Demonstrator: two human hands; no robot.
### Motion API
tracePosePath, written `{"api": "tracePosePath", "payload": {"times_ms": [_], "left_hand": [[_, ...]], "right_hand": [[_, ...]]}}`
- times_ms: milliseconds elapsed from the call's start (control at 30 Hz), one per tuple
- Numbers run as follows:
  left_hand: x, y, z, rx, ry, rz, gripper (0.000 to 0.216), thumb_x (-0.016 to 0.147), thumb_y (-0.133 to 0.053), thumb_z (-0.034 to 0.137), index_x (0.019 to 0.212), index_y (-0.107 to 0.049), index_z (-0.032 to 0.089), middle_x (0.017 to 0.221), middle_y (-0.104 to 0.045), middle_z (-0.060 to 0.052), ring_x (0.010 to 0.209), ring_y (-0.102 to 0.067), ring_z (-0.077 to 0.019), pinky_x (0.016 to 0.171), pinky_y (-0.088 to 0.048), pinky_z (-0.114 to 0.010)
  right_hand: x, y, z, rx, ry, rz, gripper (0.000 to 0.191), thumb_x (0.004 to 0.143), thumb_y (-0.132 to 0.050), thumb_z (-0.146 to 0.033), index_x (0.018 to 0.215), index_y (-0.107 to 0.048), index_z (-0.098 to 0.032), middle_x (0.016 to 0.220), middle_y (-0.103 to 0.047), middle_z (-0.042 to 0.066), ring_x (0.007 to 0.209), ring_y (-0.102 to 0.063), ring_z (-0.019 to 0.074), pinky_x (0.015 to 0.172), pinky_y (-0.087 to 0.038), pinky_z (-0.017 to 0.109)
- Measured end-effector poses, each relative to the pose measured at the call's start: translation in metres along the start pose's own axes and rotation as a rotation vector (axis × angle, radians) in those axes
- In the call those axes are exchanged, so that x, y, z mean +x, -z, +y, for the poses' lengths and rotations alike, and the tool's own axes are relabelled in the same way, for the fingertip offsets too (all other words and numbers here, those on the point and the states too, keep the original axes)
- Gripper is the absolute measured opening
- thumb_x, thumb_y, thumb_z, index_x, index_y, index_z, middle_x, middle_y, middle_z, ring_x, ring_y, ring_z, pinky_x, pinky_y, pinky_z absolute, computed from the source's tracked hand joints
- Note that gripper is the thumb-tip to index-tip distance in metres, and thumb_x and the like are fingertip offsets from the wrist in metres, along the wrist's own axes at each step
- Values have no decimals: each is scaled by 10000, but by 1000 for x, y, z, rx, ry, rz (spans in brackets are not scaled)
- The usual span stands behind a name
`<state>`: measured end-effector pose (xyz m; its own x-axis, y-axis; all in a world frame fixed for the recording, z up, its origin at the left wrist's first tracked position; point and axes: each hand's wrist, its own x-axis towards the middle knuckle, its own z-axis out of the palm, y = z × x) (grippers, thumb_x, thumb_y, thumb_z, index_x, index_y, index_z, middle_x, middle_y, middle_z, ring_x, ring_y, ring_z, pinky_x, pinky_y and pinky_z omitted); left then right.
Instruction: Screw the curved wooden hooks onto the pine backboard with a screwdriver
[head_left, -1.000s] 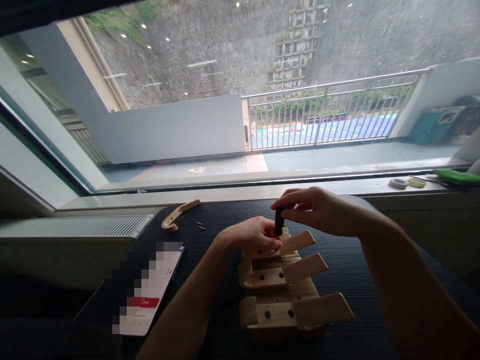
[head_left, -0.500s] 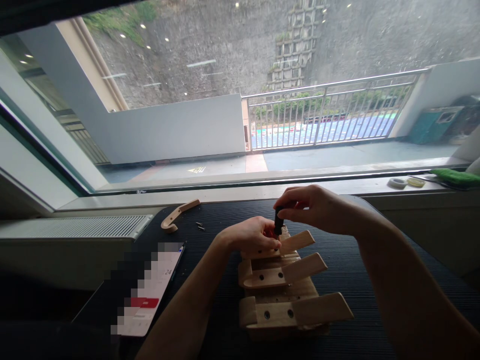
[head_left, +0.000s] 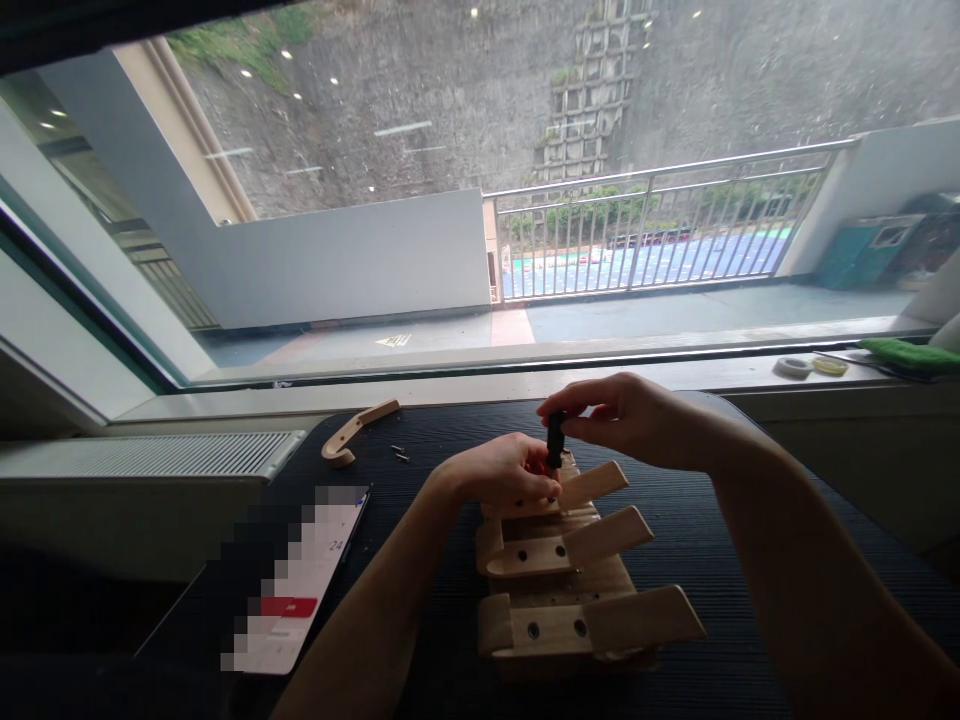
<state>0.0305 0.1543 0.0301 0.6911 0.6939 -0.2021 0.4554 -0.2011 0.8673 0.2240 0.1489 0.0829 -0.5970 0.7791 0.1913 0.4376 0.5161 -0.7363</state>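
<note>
A wooden rack point(head_left: 559, 590) with three angled hooks screwed to a board lies on the black ribbed mat point(head_left: 712, 540). My left hand point(head_left: 499, 470) is closed, pressing down on the farthest hook's base. My right hand point(head_left: 626, 415) pinches the black handle of a short screwdriver point(head_left: 555, 438), held upright over that same hook, right beside my left fingers. The tool's tip is hidden behind my left hand.
A loose wooden hook point(head_left: 356, 428) and a few small screws point(head_left: 400, 452) lie at the mat's far left. A phone point(head_left: 296, 590) rests near the left edge. A radiator grille point(head_left: 142, 455) sits left, and tape rolls point(head_left: 796, 366) and a green cloth point(head_left: 911, 352) on the sill.
My right hand has shifted its fingers slightly on the screwdriver handle, as in turning it. My left hand and the rack have stayed put.
</note>
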Motion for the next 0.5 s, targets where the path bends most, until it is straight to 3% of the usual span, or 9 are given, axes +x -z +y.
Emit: {"api": "tracePosePath", "payload": {"times_ms": [500], "left_hand": [[0,1,1,32,70,1,159,707,-596,230,828,-645,138,706,-600,12,632,-525,-107,602,-407,-212]], "right_hand": [[3,-4,3,-59,-3,30,277,760,-601,-318,977,-676,-162,805,-675,31,726,-611,147,643,-499,253]]}}
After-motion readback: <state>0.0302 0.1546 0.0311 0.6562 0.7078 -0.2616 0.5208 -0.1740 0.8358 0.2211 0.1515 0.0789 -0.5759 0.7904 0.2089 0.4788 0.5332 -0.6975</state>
